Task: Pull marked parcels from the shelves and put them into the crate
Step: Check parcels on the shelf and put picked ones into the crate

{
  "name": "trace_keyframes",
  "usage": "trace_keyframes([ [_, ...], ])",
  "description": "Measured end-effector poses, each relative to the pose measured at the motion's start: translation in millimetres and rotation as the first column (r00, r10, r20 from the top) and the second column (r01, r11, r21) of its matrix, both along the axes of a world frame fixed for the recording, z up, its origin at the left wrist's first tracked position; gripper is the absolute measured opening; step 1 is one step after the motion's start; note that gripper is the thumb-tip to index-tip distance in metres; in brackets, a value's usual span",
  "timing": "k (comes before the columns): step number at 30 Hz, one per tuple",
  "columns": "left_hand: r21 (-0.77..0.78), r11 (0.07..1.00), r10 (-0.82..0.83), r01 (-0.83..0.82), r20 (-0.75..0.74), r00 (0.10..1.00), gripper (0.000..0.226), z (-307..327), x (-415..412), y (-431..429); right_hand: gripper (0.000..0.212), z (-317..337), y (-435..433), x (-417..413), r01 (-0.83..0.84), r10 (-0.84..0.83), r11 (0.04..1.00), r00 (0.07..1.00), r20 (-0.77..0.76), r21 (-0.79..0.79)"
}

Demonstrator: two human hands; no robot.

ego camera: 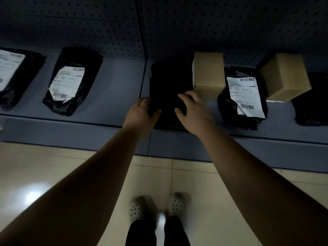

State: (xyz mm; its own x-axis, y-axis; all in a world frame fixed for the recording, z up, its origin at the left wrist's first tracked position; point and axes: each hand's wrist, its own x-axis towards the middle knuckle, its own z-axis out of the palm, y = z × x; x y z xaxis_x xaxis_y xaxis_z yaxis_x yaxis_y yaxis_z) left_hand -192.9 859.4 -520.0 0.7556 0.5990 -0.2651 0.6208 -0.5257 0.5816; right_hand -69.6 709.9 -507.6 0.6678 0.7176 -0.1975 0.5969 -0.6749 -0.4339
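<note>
A plain black parcel [168, 82] with no label showing lies on the grey shelf [113, 96] in front of me. My left hand [140, 112] grips its near left corner, thumb on top and fingers along the edge. My right hand [193, 109] rests on the parcel's near right part with fingers spread and slightly bent. No crate is in view.
Black bags with white labels lie at left [71, 82], far left [10, 75] and right [243, 96]. Two cardboard boxes [208, 73] [284, 79] stand on the shelf, with another black bag [310, 103] at far right. A perforated back panel [177, 23] rises behind. Tiled floor [53, 174] lies below.
</note>
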Motion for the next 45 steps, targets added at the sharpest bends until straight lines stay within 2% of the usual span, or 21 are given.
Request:
trace_keyframes([
  [2, 0.076, 0.997, -0.015, 0.022, -0.097, 0.995, 0.061, -7, 5, 0, 0.054, -10, 2, -5, 0.026, -0.025, 1.000, 1.000, -0.017, 0.017],
  [4, 0.103, 0.995, -0.005, 0.016, -0.112, 0.994, 0.062, -9, 8, -1, 0.053, -16, 4, -11, 0.072, -0.069, 0.995, 0.997, -0.046, 0.071],
  [9, -0.125, 0.989, 0.080, -0.079, 0.004, 0.997, 0.065, -14, 10, 5, 0.050, -17, 12, -18, 0.208, -0.183, 0.967, 0.969, -0.168, 0.147],
  [11, -0.224, 0.968, 0.135, -0.116, 0.068, 0.989, 0.056, -10, 6, 7, 0.047, -16, 16, -21, 0.245, -0.206, 0.952, 0.956, -0.209, 0.182],
  [14, -0.219, 0.967, 0.174, -0.131, 0.190, 0.966, 0.047, -1, -1, 16, 0.042, -15, 24, -27, 0.294, -0.229, 0.929, 0.934, -0.275, 0.224],
  [17, -0.184, 0.977, 0.170, -0.107, 0.373, 0.912, 0.035, 21, -7, 23, 0.035, -9, 33, -31, 0.376, -0.257, 0.906, 0.854, -0.452, 0.196],
  [19, -0.217, 0.974, 0.161, -0.067, 0.450, 0.878, 0.027, 36, -9, 21, 0.033, 0, 38, -33, 0.439, -0.304, 0.887, 0.792, -0.530, 0.147],
  [22, -0.304, 0.953, 0.143, 0.010, 0.476, 0.868, 0.027, 49, -6, 11, 0.053, 21, 36, -34, 0.608, -0.405, 0.779, 0.677, -0.614, 0.156],
  [24, -0.387, 0.922, 0.170, 0.016, 0.442, 0.881, 0.032, 46, -2, 7, 0.050, 27, 30, -31, 0.679, -0.430, 0.703, 0.643, -0.633, 0.213],
  [26, -0.439, 0.899, 0.188, 0.000, 0.385, 0.904, 0.032, 39, 4, 5, 0.040, 30, 28, -28, 0.644, -0.403, 0.723, 0.688, -0.604, 0.251],
  [28, -0.515, 0.857, 0.232, -0.018, 0.354, 0.906, 0.030, 31, 8, 4, 0.043, 25, 28, -24, 0.591, -0.383, 0.773, 0.725, -0.572, 0.232],
  [30, -0.663, 0.749, 0.330, -0.007, 0.363, 0.871, 0.032, 31, 9, 3, 0.047, 22, 30, -22, 0.589, -0.371, 0.778, 0.711, -0.597, 0.217],
  [32, -0.700, 0.713, 0.360, 0.026, 0.398, 0.844, 0.034, 33, 7, 2, 0.035, 18, 33, -22, 0.628, -0.344, 0.737, 0.667, -0.661, 0.250],
  [34, -0.680, 0.732, 0.347, 0.037, 0.420, 0.838, 0.032, 33, 6, 6, 0.021, 19, 39, -26, 0.673, -0.301, 0.687, 0.608, -0.735, 0.275],
  [37, -0.607, 0.795, 0.297, 0.016, 0.412, 0.861, 0.028, 32, 4, 15, 0.028, 15, 46, -30, 0.717, -0.277, 0.649, 0.535, -0.798, 0.255],
  [38, -0.545, 0.838, 0.259, -0.005, 0.390, 0.883, 0.022, 30, 3, 18, 0.032, 12, 47, -29, 0.742, -0.305, 0.629, 0.512, -0.803, 0.234],
  [40, -0.296, 0.955, 0.077, 0.025, 0.326, 0.942, 0.026, 22, 0, 23, 0.034, 12, 43, -27, 0.805, -0.381, 0.562, 0.456, -0.805, 0.190],
  [42, -0.103, 0.989, -0.084, 0.109, 0.222, 0.972, 0.034, 8, -3, 25, 0.035, 15, 35, -23, 0.824, -0.426, 0.533, 0.455, -0.782, 0.190],
  [45, -0.130, 0.983, -0.105, 0.126, 0.163, 0.981, 0.039, 0, -5, 19, 0.047, 14, 21, -18, 0.802, -0.398, 0.557, 0.487, -0.777, 0.218],
])
